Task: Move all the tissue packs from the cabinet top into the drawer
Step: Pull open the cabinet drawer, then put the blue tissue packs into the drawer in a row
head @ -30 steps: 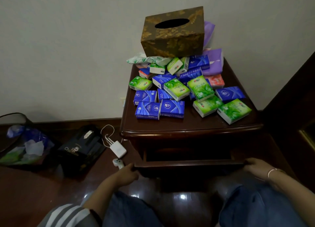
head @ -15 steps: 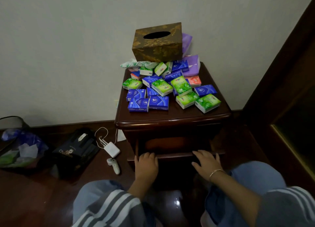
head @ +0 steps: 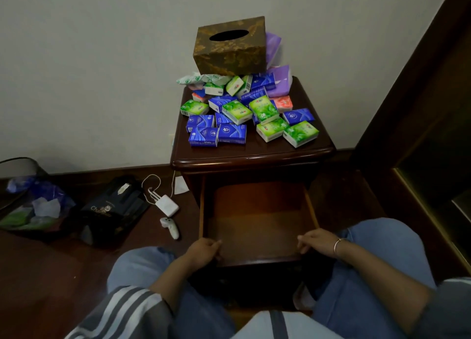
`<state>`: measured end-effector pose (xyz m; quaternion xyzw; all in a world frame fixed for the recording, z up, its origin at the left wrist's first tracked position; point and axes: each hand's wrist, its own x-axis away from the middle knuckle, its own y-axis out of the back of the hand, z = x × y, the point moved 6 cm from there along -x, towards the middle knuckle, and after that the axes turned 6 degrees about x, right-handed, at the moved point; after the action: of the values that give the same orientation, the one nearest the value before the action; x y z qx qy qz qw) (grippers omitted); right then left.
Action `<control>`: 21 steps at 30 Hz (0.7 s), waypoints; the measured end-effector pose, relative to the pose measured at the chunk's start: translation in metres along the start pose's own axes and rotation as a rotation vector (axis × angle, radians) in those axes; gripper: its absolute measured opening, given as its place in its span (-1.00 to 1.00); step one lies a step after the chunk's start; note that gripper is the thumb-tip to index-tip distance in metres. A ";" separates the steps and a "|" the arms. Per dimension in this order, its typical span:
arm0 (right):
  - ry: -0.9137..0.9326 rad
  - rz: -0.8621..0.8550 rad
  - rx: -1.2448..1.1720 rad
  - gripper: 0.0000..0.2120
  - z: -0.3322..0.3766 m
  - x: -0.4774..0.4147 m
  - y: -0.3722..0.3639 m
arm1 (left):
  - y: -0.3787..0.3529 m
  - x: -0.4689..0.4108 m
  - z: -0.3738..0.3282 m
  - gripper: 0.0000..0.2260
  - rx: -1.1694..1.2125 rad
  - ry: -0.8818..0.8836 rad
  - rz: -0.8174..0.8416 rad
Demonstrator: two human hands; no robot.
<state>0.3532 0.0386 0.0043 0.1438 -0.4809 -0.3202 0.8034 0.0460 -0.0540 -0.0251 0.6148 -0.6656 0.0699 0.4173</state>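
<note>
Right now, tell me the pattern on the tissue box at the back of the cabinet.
Mottled gold on dark brown, on the tissue box; the head view shows it.

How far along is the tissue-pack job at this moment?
Done: the drawer is pulled open and looks bare inside. In hand: the left hand and right hand grip its front edge. Left: every tissue pack sits on the cabinet top; none moved.

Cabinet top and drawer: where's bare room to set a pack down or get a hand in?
The drawer is pulled out and bare across its floor, between the left hand and right hand on its front edge. On the cabinet top, only the front strip ahead of the tissue packs is bare; behind, packs crowd up to the tissue box.
</note>
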 end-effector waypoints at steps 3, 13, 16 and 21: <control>-0.002 0.007 0.022 -0.70 0.001 -0.001 0.000 | -0.001 -0.001 -0.002 -0.63 -0.006 0.029 0.031; 0.306 -0.241 0.118 -0.81 0.071 0.025 0.094 | 0.100 0.018 -0.072 -0.89 -0.080 -0.274 -0.101; 0.472 -0.598 0.125 -0.82 0.111 0.047 0.150 | 0.153 0.032 -0.117 -0.87 -0.002 -0.427 -0.261; 0.574 -1.059 0.363 -0.65 0.177 0.044 0.189 | 0.204 0.028 -0.189 -0.69 -0.136 -0.604 -0.718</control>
<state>0.2856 0.1661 0.2245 0.5768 -0.1564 -0.5367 0.5957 -0.0406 0.0869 0.2003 0.7700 -0.5057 -0.3044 0.2423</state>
